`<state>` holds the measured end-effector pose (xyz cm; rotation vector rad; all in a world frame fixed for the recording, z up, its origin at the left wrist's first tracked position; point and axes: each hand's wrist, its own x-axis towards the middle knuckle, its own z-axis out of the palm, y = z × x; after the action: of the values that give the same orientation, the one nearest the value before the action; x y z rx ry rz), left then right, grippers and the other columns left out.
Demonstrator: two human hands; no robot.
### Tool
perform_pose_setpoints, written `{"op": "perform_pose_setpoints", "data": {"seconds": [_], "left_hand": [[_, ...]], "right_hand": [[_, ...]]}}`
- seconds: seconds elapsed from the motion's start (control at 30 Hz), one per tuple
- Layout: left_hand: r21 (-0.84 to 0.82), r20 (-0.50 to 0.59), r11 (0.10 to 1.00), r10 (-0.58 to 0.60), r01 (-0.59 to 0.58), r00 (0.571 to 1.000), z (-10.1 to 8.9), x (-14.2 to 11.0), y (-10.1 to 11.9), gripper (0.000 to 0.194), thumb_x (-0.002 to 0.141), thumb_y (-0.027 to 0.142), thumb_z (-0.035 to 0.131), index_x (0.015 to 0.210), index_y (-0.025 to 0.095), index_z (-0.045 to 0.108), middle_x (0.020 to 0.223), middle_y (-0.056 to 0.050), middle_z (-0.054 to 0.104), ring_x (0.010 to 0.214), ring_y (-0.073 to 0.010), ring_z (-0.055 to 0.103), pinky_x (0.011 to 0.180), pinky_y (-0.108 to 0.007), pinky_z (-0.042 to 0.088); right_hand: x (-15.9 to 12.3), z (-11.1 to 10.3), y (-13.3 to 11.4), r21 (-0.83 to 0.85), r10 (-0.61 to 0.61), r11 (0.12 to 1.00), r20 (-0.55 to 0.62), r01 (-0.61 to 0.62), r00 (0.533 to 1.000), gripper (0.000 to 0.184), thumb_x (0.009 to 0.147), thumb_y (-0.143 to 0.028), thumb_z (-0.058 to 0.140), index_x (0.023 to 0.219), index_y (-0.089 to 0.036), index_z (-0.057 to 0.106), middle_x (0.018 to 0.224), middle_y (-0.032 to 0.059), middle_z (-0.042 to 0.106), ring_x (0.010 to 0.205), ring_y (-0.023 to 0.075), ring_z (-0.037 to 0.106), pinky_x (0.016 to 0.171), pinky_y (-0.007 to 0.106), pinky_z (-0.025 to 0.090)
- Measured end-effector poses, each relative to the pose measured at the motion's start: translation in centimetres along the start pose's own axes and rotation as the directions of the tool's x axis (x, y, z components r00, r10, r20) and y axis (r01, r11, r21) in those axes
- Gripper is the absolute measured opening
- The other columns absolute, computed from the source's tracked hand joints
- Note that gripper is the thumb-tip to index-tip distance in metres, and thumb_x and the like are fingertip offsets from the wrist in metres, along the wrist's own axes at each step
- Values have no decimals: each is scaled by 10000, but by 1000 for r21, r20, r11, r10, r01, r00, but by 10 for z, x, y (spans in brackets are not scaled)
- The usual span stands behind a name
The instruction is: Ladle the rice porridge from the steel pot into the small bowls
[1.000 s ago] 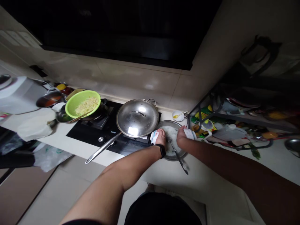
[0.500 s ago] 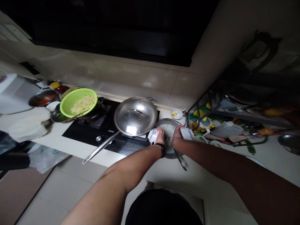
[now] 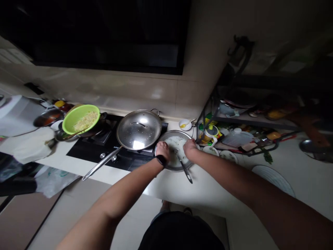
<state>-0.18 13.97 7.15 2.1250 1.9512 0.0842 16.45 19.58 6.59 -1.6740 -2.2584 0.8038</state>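
A round metal pot (image 3: 172, 169) holds a whitish liquid with bits in it, and a ladle (image 3: 183, 167) leans in it with its handle over the near rim. My left hand (image 3: 163, 151), with a black band at the wrist, is closed at the pot's left side. On the opposite side my right hand (image 3: 189, 148) is closed too. A sliver of something white shows beyond each hand; what it is I cannot make out. The fingertips are hidden. Just left of the pot, a long-handled pan with a metal lid (image 3: 130, 135) stands on the black hob (image 3: 85, 150).
A green basin (image 3: 68, 121) of pale shreds, with chopsticks, rests left of the pan. Behind the pot is a small white dish (image 3: 185, 125). Bowls (image 3: 229, 156) and a loaded rack (image 3: 260, 122) stand at right, with a plate (image 3: 273, 178) nearer. A range hood (image 3: 109, 52) overhangs.
My view has swung right, so things sit further left. Both hands have shifted against the pot's sides, and the white pieces by them, one with red marks, are now mostly hidden.
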Motion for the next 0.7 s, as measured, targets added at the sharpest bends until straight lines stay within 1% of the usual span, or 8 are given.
{"op": "perform_pose_setpoints", "data": {"seconds": [0.07, 0.13, 0.2, 0.3, 0.4, 0.53, 0.63, 0.7], "left_hand": [[61, 27, 998, -18, 16, 999, -18, -16, -5, 909, 648, 447, 785, 1402, 27, 500, 1285, -300, 572, 1213, -460, 496, 1009, -558, 373], [45, -27, 998, -40, 41, 999, -32, -34, -3, 1025, 622, 506, 796, 1441, 7, 436, 1299, -282, 557, 1175, -420, 532, 1021, -506, 401], [-29, -138, 999, -28, 24, 990, -38, -52, 11, 999, 683, 526, 762, 1456, 4, 403, 1330, -266, 537, 1207, -396, 534, 1062, -476, 401], [-132, -257, 991, -2, -33, 966, -32, -74, 52, 982, 721, 524, 752, 1489, 60, 351, 1391, -246, 505, 1279, -405, 502, 1088, -513, 402], [-170, -284, 982, 26, -77, 958, -11, -92, 107, 1004, 733, 485, 763, 1516, 67, 292, 1429, -262, 476, 1310, -427, 475, 1091, -556, 400], [-180, -242, 975, 86, -132, 967, 35, -113, 175, 978, 764, 455, 734, 1524, 48, 272, 1461, -296, 440, 1363, -445, 435, 1105, -587, 376], [-174, -192, 979, 72, -106, 979, 70, -117, 207, 911, 790, 457, 703, 1498, 27, 324, 1460, -316, 439, 1364, -445, 442, 1103, -584, 375], [-155, -159, 987, 26, -51, 987, 87, -111, 216, 903, 788, 466, 702, 1477, -2, 353, 1448, -337, 449, 1360, -456, 445, 1095, -588, 373]], "right_hand": [[-17, -24, 11, -243, -46, 967, 155, 83, 987, 972, 478, -456, 872, 1365, -165, 603, 1349, 238, 611, 1277, 481, 502, 1087, 652, 305], [-41, -48, 22, -388, -56, 911, 223, 141, 973, 1110, 494, -456, 885, 1473, -125, 478, 1403, 257, 547, 1299, 447, 482, 1095, 549, 345], [-70, -67, 33, -402, -79, 904, 175, 144, 981, 1157, 569, -496, 854, 1546, -125, 356, 1432, 246, 507, 1309, 418, 470, 1096, 490, 358], [-116, -81, 55, -310, -89, 945, 55, 102, 994, 1139, 645, -535, 810, 1571, -131, 285, 1486, 226, 445, 1354, 400, 423, 1126, 464, 333], [-164, -79, 88, -238, -37, 971, -47, 25, 998, 1109, 675, -501, 796, 1577, -147, 257, 1509, 207, 422, 1369, 389, 406, 1137, 473, 327], [-223, -61, 143, -232, 84, 967, -106, -107, 991, 1023, 703, -441, 757, 1569, -179, 277, 1529, 195, 418, 1377, 403, 409, 1133, 497, 337], [-252, -46, 175, -277, 128, 950, -87, -148, 988, 975, 714, -402, 726, 1558, -158, 302, 1526, 216, 430, 1382, 420, 410, 1121, 505, 347], [-263, -37, 187, -293, 150, 942, -73, -165, 986, 972, 716, -394, 718, 1563, -169, 297, 1527, 210, 437, 1381, 422, 416, 1118, 510, 347]]}}
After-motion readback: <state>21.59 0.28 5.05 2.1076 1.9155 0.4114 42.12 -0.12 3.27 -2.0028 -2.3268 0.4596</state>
